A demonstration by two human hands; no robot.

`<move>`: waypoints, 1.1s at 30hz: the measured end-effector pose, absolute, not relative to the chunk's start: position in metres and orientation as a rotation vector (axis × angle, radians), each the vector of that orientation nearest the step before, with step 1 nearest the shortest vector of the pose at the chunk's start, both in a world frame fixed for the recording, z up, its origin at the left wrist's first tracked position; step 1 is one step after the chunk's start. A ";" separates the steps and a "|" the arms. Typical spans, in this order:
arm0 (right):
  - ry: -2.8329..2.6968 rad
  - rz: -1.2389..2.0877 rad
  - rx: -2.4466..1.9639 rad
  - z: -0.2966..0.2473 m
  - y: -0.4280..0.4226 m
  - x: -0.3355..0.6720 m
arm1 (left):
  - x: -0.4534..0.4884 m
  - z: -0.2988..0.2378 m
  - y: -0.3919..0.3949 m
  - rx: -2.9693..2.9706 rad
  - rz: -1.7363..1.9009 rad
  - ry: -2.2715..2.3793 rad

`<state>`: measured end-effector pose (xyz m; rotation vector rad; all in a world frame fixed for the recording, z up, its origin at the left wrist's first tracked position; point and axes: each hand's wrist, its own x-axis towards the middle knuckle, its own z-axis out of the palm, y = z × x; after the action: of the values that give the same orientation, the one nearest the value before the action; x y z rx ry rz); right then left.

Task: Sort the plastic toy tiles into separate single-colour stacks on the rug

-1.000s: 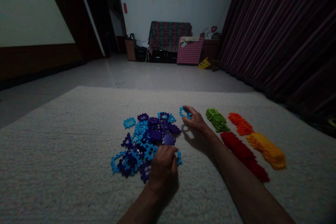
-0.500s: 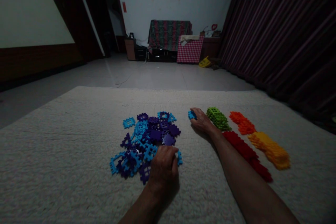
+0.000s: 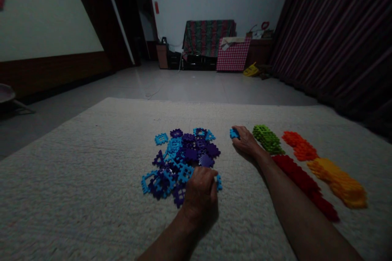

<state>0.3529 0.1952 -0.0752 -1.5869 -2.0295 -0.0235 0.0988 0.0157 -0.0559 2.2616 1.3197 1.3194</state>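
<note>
A loose pile of light blue and purple plastic puzzle pieces (image 3: 180,159) lies on a cream carpet (image 3: 92,179). My left hand (image 3: 200,195) rests at the pile's near right edge, fingers curled over a piece; what it grips is hidden. My right hand (image 3: 246,140) reaches farther out, pinching a light blue piece (image 3: 234,133) down on the carpet just left of a green row (image 3: 268,139). Rows of red pieces (image 3: 303,185), orange pieces (image 3: 300,146) and yellow-orange pieces (image 3: 338,177) lie to the right of my right arm.
Grey tiled floor (image 3: 183,85) stretches beyond the carpet to a covered sofa (image 3: 210,36) and a checked box (image 3: 231,55) at the back wall. A dark striped curtain (image 3: 343,40) runs along the right. A dark doorway (image 3: 128,16) stands at the left.
My right hand carried a light blue piece from beside the pile rightward and set it down near the green row. The view shifted slightly to the left. My left hand stayed put.
</note>
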 end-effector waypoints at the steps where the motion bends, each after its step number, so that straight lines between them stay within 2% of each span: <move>1: -2.020 -0.023 -1.561 -0.075 0.195 0.353 | 0.099 -0.056 0.016 2.266 1.320 1.317; 8: -1.935 -0.145 -1.248 -0.060 0.174 0.331 | 0.099 -0.058 0.017 2.275 1.321 1.316; 11: -1.964 -0.032 -1.120 -0.056 0.156 0.306 | 0.098 -0.058 0.019 2.301 1.305 1.324; 13: -1.979 0.080 -1.117 -0.058 0.142 0.290 | 0.098 -0.058 0.020 2.311 1.295 1.336; 18: -2.097 0.025 -1.159 -0.067 0.114 0.269 | 0.099 -0.059 0.021 2.291 1.262 1.382; 29: -2.058 0.240 -1.299 -0.072 0.089 0.252 | 0.097 -0.050 0.023 2.397 1.137 1.456; 33: -1.891 0.082 -1.331 -0.068 0.101 0.268 | 0.098 -0.054 0.023 2.403 1.134 1.487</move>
<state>0.2676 0.1007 -0.0683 -1.3313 -1.8911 0.0815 0.0978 0.0227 -0.0536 2.4032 1.4872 1.1338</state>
